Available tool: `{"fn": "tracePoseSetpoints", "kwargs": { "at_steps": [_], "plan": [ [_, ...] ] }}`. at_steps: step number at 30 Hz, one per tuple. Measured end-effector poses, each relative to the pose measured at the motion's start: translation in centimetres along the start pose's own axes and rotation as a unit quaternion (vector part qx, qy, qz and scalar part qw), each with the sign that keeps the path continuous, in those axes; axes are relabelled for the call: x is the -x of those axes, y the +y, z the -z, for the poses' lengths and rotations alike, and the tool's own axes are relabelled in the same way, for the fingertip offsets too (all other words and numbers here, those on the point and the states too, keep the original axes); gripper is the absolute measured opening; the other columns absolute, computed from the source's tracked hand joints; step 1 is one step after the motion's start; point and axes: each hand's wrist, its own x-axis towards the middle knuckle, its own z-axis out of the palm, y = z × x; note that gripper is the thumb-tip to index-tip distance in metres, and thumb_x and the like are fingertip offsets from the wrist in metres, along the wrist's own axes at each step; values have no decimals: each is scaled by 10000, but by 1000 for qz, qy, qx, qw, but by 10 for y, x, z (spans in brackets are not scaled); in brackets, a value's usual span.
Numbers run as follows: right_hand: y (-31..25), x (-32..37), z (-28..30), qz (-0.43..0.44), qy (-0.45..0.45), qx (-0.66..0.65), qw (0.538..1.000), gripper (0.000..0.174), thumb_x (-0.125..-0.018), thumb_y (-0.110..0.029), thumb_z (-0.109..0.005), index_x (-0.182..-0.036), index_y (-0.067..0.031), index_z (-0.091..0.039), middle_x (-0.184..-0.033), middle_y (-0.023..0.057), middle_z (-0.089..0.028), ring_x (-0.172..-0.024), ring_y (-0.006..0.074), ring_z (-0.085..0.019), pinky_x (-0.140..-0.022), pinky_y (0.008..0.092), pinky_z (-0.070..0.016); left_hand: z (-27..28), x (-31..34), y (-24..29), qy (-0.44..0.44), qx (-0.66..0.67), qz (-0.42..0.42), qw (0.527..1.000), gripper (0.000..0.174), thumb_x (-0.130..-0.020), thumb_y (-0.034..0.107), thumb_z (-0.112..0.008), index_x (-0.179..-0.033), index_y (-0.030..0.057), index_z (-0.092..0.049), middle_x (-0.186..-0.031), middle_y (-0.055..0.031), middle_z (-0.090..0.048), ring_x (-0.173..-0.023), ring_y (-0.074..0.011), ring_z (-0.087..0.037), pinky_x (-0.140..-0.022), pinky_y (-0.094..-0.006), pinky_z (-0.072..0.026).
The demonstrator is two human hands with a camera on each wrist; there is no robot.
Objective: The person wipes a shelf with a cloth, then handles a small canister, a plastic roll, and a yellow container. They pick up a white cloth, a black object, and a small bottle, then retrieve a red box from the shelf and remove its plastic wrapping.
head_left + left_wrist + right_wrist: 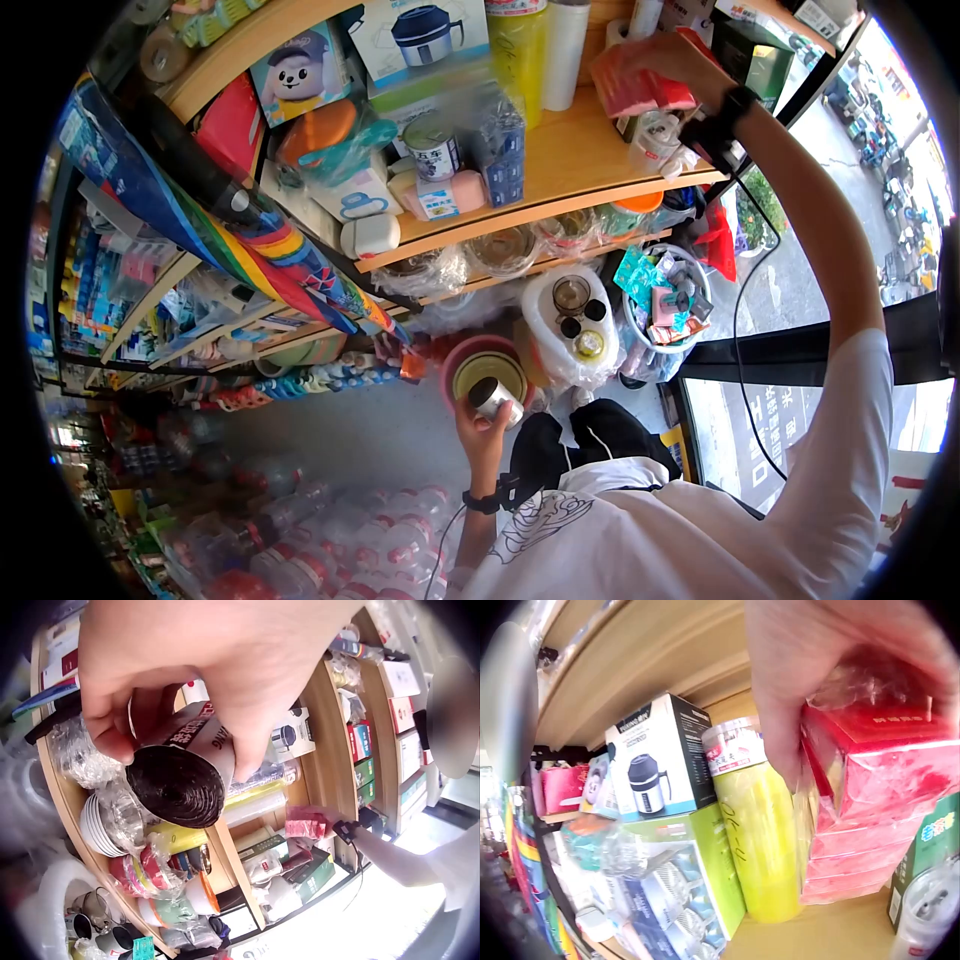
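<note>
My left hand (480, 440) grips a roll of black plastic bags (176, 786) with a printed pale paper band, its dark spiral end showing in the left wrist view. In the head view the roll (490, 397) is held above a pink-rimmed tub (455, 365). My right hand (685, 65) reaches to the upper shelf. It grips the top of a stack of red boxes (889, 784) wrapped in clear plastic. Beside the stack stands a yellow cylinder (761, 840) with a white-and-red label; a green box (930, 832) is on the other side.
A boxed mug (656, 761) and a clear cup (658, 135) stand on the wooden shelf (560, 160). Wrapped bowls (500, 248) sit underneath. Below are a white bin (690, 345) of small packets and a white container (545, 300) with cups. Several bottles (370, 530) cover the floor at left.
</note>
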Motion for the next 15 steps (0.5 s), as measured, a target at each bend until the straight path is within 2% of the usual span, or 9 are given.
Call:
{"fn": "tracePoseSetpoints", "kwargs": {
  "at_steps": [2,3,5,6,8,9,11,12,15],
  "plan": [
    [24,-34,-18,42,12,144,989,307,-852,-362,-759,-915,-61,-761,-790,80,-737,-782,107,-698,-738,274,-544,12,4,-3,-1,-32,13,999,538,-832,177,-870,-1244,33,-555,-1127,-54,-656,-931,-124,-651,-744,-253,-503],
    [28,-40,-22,41,11,143,989,307,-852,-362,-759,-915,-61,-761,-790,80,-737,-782,107,-698,-738,274,-544,17,6,-7,11,-36,16,999,530,-833,175,-870,-1235,35,-555,-1129,-52,-649,-947,-119,-641,-744,-247,-500],
    [38,-53,-27,-44,44,227,972,295,-883,-356,-705,-928,-70,-759,-851,111,-751,-782,155,-717,-713,292,-549,24,8,-11,22,-41,17,999,523,-833,173,-869,-1227,37,-554,-1130,-51,-642,-964,-114,-632,-744,-240,-497],
    [51,-62,-29,-45,44,227,972,295,-883,-356,-705,-928,-70,-759,-851,111,-751,-782,155,-717,-713,292,-549,29,8,-13,29,-45,13,998,520,-834,170,-867,-1224,36,-552,-1136,-51,-637,-981,-114,-627,-741,-240,-495],
    [76,-77,-33,-85,21,120,989,521,-594,-540,-802,-849,-86,-807,-907,114,-770,-876,267,-730,-817,351,-567,33,8,-14,37,-48,10,998,517,-834,167,-866,-1222,35,-550,-1141,-51,-633,-998,-114,-622,-738,-239,-492],
    [68,-73,-36,-84,19,119,989,521,-594,-540,-802,-849,-86,-807,-907,114,-770,-876,267,-730,-817,351,-567,34,8,-13,49,-47,15,998,517,-832,167,-867,-1219,33,-551,-1143,-52,-630,-997,-115,-619,-738,-241,-491],
    [41,-56,-39,-189,85,132,969,586,-639,-572,-779,-935,-68,-805,-997,172,-771,-991,310,-739,-881,383,-569,36,7,-11,63,-47,20,997,517,-830,168,-867,-1215,31,-551,-1145,-54,-626,-996,-116,-616,-737,-242,-489],
    [43,-58,-44,-188,84,131,970,586,-639,-572,-779,-935,-68,-805,-997,172,-771,-991,310,-739,-881,383,-569,36,6,-11,64,-39,24,997,519,-830,169,-866,-1218,27,-551,-1148,-55,-622,-999,-117,-614,-739,-244,-489],
    [47,-61,-62,-182,139,165,959,673,-671,-606,-756,-1049,-48,-782,-1092,247,-746,-1081,362,-723,-932,427,-567,35,2,-13,72,-25,26,997,520,-832,171,-864,-1218,22,-550,-1153,-59,-616,-1004,-119,-612,-745,-246,-492]
  ]
}}
